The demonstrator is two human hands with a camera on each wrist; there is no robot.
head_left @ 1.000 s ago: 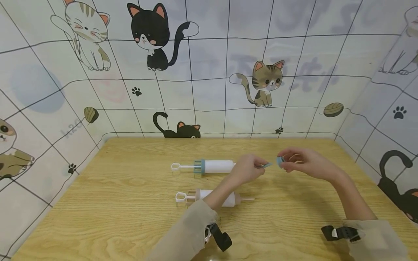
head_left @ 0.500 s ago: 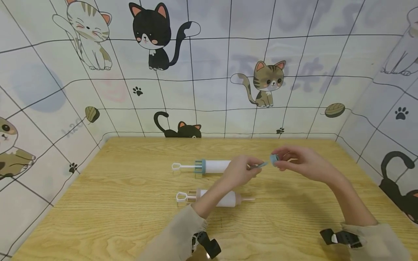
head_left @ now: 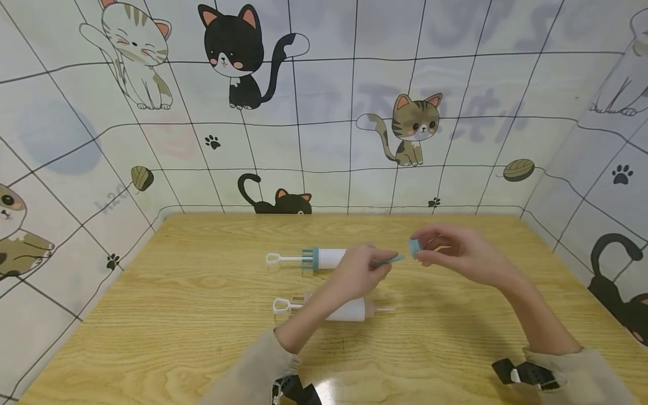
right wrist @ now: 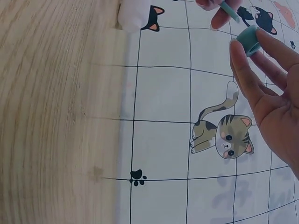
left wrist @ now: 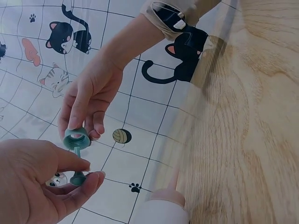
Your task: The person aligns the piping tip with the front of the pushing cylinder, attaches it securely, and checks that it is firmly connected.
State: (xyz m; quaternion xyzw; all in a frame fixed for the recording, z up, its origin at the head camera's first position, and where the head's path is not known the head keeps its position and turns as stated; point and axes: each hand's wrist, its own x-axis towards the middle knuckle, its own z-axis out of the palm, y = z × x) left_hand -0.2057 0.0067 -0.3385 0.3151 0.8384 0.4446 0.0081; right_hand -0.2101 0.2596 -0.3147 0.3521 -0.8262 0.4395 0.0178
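My left hand (head_left: 356,271) pinches a thin teal nozzle (left wrist: 77,178) with a flared base, its narrow end pointing toward my right hand. My right hand (head_left: 463,253) holds a short teal screw ring (right wrist: 248,41) between thumb and fingers. In the head view a small gap parts the nozzle's tip from the ring. Below and left of them, a white syringe-like tube with a teal collar (head_left: 315,259) and white loop-handled plunger lies on the table, its right end hidden behind my left hand. A similar tube with a pinkish collar and spout (head_left: 372,309) lies nearer, partly covered by my left forearm.
The wooden table (head_left: 167,315) ends at a wall covering (head_left: 324,140) printed with cartoon cats and grid lines. That covering also runs along the left and right sides. Black camera straps (head_left: 529,374) sit on both wrists.
Both hands have drifted left, carrying the nozzle and the ring. The ring has turned slightly in my right fingers. My left arm now covers more of both tubes, which have stayed put.
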